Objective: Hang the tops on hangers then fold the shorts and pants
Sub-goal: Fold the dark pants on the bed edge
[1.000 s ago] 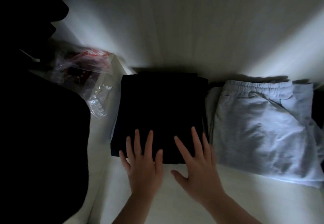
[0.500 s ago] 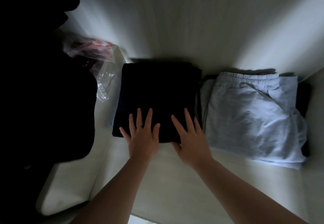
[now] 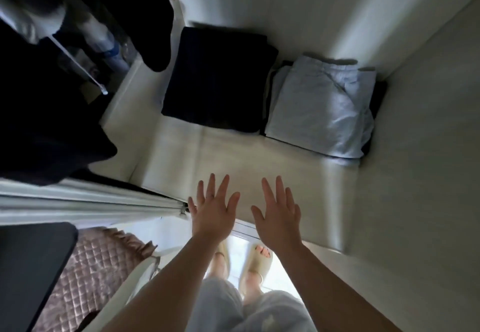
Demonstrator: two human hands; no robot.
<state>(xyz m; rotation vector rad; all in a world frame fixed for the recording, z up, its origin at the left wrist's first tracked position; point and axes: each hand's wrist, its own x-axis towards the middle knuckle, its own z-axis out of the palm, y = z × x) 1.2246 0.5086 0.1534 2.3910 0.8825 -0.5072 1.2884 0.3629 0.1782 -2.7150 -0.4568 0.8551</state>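
Pale laminate shelf [image 3: 259, 155]: carrying two folded stacks side by side along its back edge.

Dark hanging clothes [image 3: 52, 124]: filling the space past the shelf's left edge and overhanging the back left corner with one hem.

Dark folded pants [image 3: 218, 80]: lying flat against the back edge, left of centre, and touching the neighbouring stack on the right.

Grey folded garment [image 3: 322, 108]: lying in the back right corner, on top of a second dark garment [image 3: 378, 98] that is showing only as a narrow rim on the right.

Pink quilted cover [image 3: 96, 274]: lying lower down, beyond the shelf's front left corner.

Left hand [image 3: 214, 209]: hovering at the shelf's front edge, palm down, with fingers straight and spread wide, and holding nothing.

Right hand [image 3: 279, 215]: hovering just beside the left at the same front edge, palm down, with fingers straight and spread wide, and holding nothing.

Both hands: staying well apart from both stacks. Contact with the shelf surface: not determinable.

Beige sandals [image 3: 259, 257]: standing on the bright floor below the front edge, between the two forearms.
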